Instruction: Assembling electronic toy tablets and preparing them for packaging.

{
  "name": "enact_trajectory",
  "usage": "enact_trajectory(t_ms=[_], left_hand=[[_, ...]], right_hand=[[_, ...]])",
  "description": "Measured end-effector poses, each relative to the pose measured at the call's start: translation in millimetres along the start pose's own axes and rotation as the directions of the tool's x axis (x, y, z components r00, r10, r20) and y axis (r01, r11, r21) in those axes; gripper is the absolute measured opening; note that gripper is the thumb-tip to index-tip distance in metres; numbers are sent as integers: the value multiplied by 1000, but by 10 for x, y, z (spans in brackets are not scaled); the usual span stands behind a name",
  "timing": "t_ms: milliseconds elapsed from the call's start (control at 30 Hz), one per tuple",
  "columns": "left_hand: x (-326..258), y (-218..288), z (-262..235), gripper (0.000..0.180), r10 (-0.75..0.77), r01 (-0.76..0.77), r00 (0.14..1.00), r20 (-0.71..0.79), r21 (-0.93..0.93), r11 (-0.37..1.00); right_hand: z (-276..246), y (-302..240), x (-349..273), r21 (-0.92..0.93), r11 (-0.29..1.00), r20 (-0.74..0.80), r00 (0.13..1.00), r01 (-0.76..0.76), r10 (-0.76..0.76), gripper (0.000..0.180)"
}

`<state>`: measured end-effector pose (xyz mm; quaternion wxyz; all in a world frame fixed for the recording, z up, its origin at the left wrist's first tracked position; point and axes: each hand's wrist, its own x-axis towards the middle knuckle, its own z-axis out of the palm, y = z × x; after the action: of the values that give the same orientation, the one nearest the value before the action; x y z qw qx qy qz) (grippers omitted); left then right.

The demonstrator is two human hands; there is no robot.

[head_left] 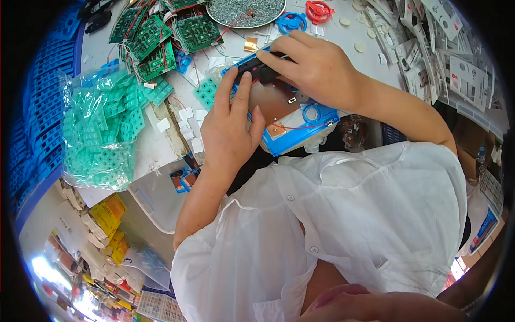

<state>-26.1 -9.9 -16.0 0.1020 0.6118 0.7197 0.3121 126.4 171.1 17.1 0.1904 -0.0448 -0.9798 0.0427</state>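
Note:
A blue plastic housing (295, 144) with a brown circuit board (272, 102) in it lies at the table's near edge. Across its far end sits a long black plastic part (264, 71). My left hand (229, 121) has its fingertips pressed on the left end of that part, thumb apart over the board. From the right, my right hand (322, 67) is closed on the same part, fingers bent over its top. A thin red wire (306, 127) runs over the near end of the housing. The undersides of both hands' grips are hidden.
Left are a clear bag of green rubber keypads (102, 129) and stacked green circuit boards (153, 40). Beyond stands a round tray of small metal parts (244, 24), beside blue (291, 23) and red plastic rings (319, 12). White panels (466, 80) pile up right.

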Motion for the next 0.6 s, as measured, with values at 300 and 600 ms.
enact_trajectory(t_ms=[300, 600], left_hand=[[-50, 35, 44, 59, -30, 30, 1000, -7, -24, 999], [62, -18, -55, 59, 22, -23, 999, 27, 15, 1000]], right_hand=[[22, 103, 23, 122, 992, -10, 999, -32, 34, 52], [52, 258, -23, 279, 955, 100, 992, -96, 71, 55]])
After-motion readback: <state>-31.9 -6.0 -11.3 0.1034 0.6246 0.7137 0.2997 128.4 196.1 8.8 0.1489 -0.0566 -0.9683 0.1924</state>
